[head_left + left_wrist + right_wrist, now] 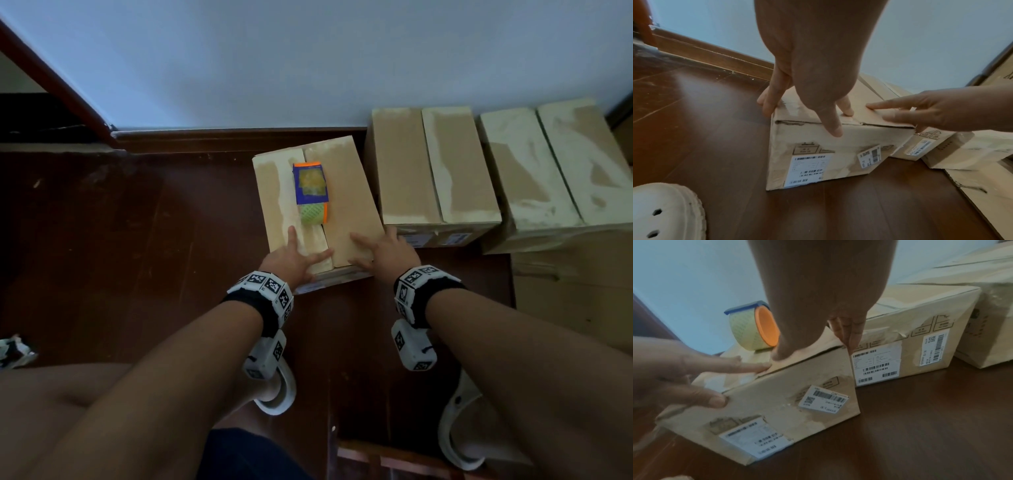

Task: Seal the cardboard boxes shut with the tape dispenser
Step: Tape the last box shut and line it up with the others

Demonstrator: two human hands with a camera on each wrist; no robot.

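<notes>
Both my hands lie flat on the near end of the small cardboard box at frame centre of the head view, on the dark wood floor. My left hand has its fingers spread over the left flap and thumb draped over the front edge; my right hand presses the right flap, fingers straight. Neither grips anything, they just hold the flaps down. The tape dispenser, blue with an orange core and yellowish tape, sits on top of the box along the centre seam, just beyond my fingertips, untouched. Two bigger boxes, middle box and far right box, are at the upper right against the wall, flaps closed; I cannot tell if they are taped. The box cardboard looks worn and scuffed, probably soft at the edges, light enough to slide if pushed, so I would keep one palm down on it. The flaps look slightly sprung at the seam. The dispenser looks like light hard plastic; best taken round the blue body, away from the tape end. The white shoe is lower left in the left wrist view.
</notes>
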